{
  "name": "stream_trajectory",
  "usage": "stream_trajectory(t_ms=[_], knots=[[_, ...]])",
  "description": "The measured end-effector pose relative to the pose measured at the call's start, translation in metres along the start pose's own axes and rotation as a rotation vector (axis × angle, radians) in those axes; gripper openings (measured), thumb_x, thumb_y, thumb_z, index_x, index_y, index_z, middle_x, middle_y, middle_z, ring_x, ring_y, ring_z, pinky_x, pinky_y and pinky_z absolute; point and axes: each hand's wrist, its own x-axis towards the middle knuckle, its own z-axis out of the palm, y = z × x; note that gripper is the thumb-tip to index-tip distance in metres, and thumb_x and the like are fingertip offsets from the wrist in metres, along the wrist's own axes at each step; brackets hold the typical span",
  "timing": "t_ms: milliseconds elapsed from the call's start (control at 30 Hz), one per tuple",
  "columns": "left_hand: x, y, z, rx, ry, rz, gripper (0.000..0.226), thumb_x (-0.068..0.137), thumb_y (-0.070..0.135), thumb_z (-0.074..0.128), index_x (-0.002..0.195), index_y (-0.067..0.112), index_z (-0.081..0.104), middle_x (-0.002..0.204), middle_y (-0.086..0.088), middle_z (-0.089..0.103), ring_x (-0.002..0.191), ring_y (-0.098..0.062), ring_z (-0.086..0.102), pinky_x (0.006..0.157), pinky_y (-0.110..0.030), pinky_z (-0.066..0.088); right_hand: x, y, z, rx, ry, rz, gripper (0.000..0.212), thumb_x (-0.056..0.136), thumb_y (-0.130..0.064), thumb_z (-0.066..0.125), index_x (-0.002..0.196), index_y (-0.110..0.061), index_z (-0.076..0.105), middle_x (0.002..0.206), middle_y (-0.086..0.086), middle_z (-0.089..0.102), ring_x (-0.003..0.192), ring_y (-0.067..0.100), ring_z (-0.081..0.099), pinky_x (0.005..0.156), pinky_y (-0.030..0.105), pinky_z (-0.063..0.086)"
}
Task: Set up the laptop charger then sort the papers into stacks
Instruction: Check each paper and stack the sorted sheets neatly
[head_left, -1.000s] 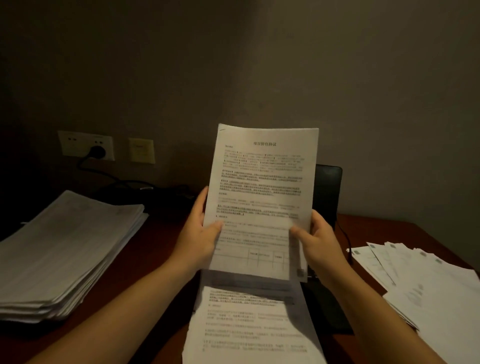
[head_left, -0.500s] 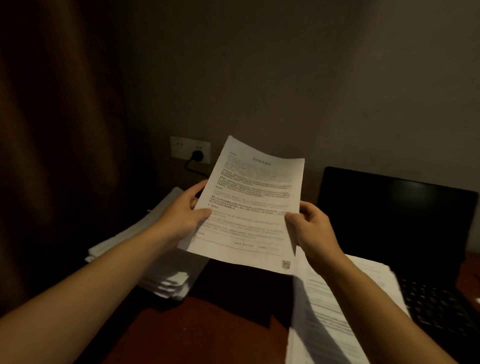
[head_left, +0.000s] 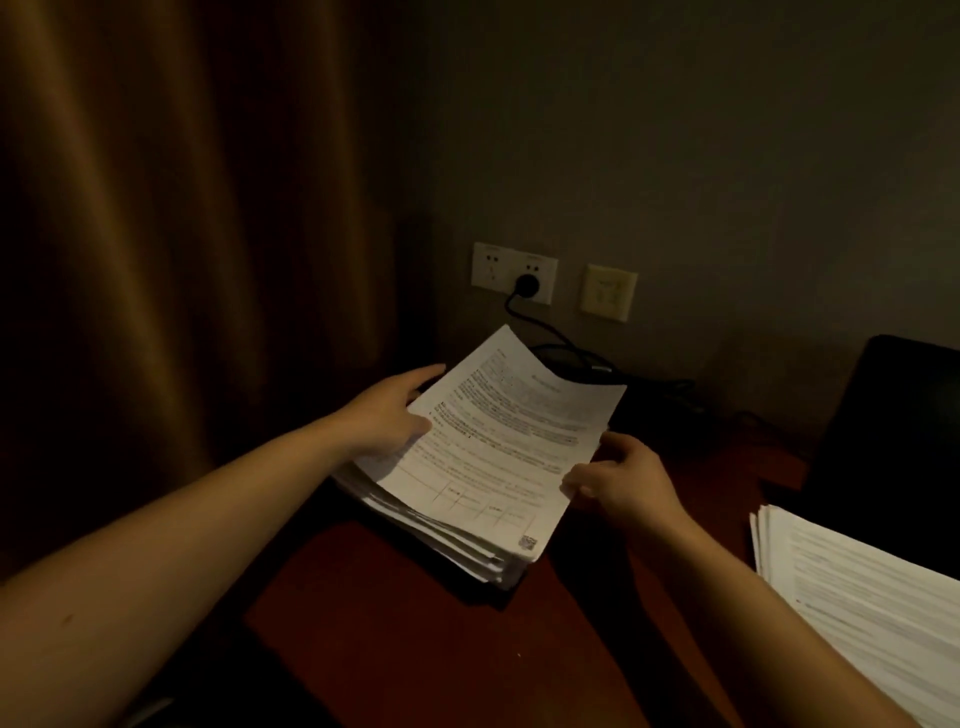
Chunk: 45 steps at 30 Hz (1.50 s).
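**Q:** Head view: where's the paper?

**Me:** Sheet (head_left: 509, 441) is low over the left stack (head_left: 467, 551). Far end curls up; near edge looks down on the pile. L hand (head_left: 387, 415) pinches the left edge, thumb on top. R hand (head_left: 623, 480) pinches the right edge, fingers curled round it.

**Q:** How to do the drop well?

**Me:** My call: match near corner w/ pile corner first, then let far end settle. Release R, then L, and tap edges flush. Pile front is ragged, so no shoving.

**Q:** Edges, room?

**Me:** Pile sits near the desk (head_left: 415, 623) left edge w/ curtain (head_left: 182, 260) just beyond, so no slack there. Behind it, cable (head_left: 561, 348) runs from plug (head_left: 528, 285) in wall socket (head_left: 493, 265), near the sheet's far corner. Keep off it. To the right is bare desk, then laptop (head_left: 893, 441) and second stack (head_left: 872, 608), well apart. Best exit is rightward.
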Motion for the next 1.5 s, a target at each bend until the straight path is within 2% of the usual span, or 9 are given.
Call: stream_trajectory(t_ms=[200, 333, 467, 667, 767, 933, 1067, 1267, 1500], knots=[[0.008, -0.022, -0.002, 0.142, -0.029, 0.023, 0.076, 0.092, 0.003, 0.064, 0.154, 0.033, 0.031, 0.113, 0.010, 0.057, 0.096, -0.004, 0.057, 0.066, -0.007, 0.046, 0.010, 0.009, 0.018, -0.417, -0.011, -0.129, 0.073, 0.091, -0.011, 0.068, 0.154, -0.018, 0.031, 0.132, 0.012, 0.059, 0.093, 0.020, 0.070, 0.060, 0.024, 0.061], [0.012, -0.031, -0.003, 0.240, -0.006, 0.024, 0.072, 0.090, 0.011, 0.069, 0.151, 0.034, 0.038, 0.133, 0.004, 0.056, 0.108, -0.010, 0.057, 0.083, -0.017, 0.044, 0.008, 0.013, 0.028, -1.049, 0.070, -0.365, 0.028, 0.098, -0.037, 0.052, 0.118, -0.017, 0.055, 0.107, 0.003, 0.063, 0.084, 0.019, 0.063, 0.070, 0.038, 0.059], [0.012, -0.032, 0.002, 0.310, -0.049, -0.027, 0.062, 0.096, 0.024, 0.062, 0.153, 0.030, 0.037, 0.150, -0.002, 0.046, 0.128, -0.020, 0.052, 0.093, -0.022, 0.040, 0.004, 0.019, 0.040, -1.338, 0.155, -0.499, 0.026, 0.103, -0.042, 0.038, 0.098, -0.019, 0.051, 0.090, -0.001, 0.058, 0.073, 0.018, 0.057, 0.058, 0.030, 0.046], [0.005, -0.028, 0.005, 0.346, -0.086, -0.008, 0.057, 0.100, 0.037, 0.057, 0.153, 0.025, 0.037, 0.154, 0.000, 0.042, 0.136, -0.018, 0.045, 0.101, -0.019, 0.032, 0.011, 0.020, 0.045, -1.329, 0.118, -0.436, 0.040, 0.101, -0.050, 0.033, 0.100, -0.017, 0.055, 0.085, -0.004, 0.058, 0.067, 0.017, 0.059, 0.060, 0.031, 0.051], [0.001, -0.021, 0.008, 0.512, -0.040, 0.014, 0.066, 0.097, 0.053, 0.053, 0.156, 0.034, 0.028, 0.164, -0.001, 0.022, 0.149, -0.023, 0.023, 0.120, -0.037, 0.021, 0.005, 0.018, 0.033, -1.273, 0.062, -0.303, 0.050, 0.098, -0.061, 0.035, 0.123, -0.020, 0.051, 0.110, 0.004, 0.062, 0.098, 0.024, 0.062, 0.080, 0.040, 0.056], [-0.017, 0.017, 0.037, 0.588, -0.025, 0.182, 0.067, 0.099, 0.053, 0.049, 0.157, 0.037, 0.020, 0.167, 0.000, 0.006, 0.154, -0.021, -0.003, 0.123, -0.043, 0.005, -0.019, 0.020, -0.005, -1.261, 0.059, -0.248, 0.068, 0.099, -0.063, 0.035, 0.152, -0.021, 0.034, 0.158, 0.008, 0.037, 0.150, 0.033, 0.023, 0.117, 0.051, 0.028], [-0.039, 0.059, 0.082, 0.563, -0.083, 0.346, 0.067, 0.099, 0.050, 0.050, 0.157, 0.037, 0.020, 0.168, 0.000, 0.004, 0.154, -0.020, -0.005, 0.122, -0.041, 0.005, -0.041, 0.039, -0.047, -1.253, 0.085, -0.275, 0.061, 0.100, -0.059, 0.037, 0.147, -0.021, 0.042, 0.152, 0.004, 0.045, 0.147, 0.029, 0.029, 0.115, 0.047, 0.033], [-0.093, 0.118, 0.193, 0.459, -0.217, 0.501, 0.065, 0.100, 0.051, 0.047, 0.157, 0.036, 0.022, 0.167, 0.004, 0.007, 0.153, -0.016, -0.009, 0.124, -0.044, 0.003, -0.102, 0.072, -0.127, -1.211, 0.209, -0.292, 0.034, 0.102, -0.043, 0.047, 0.126, -0.022, 0.061, 0.116, 0.000, 0.066, 0.109, 0.019, 0.058, 0.078, 0.031, 0.043], [-0.153, 0.147, 0.280, 0.583, -0.460, 0.650, 0.074, 0.094, 0.075, 0.024, 0.156, 0.046, -0.004, 0.166, 0.009, -0.017, 0.149, -0.012, -0.024, 0.122, -0.051, -0.011, -0.192, 0.138, -0.224, -0.923, 0.404, -0.262, 0.021, 0.094, -0.026, 0.065, 0.114, -0.024, 0.069, 0.119, -0.006, 0.066, 0.111, 0.013, 0.059, 0.086, 0.021, 0.040]])
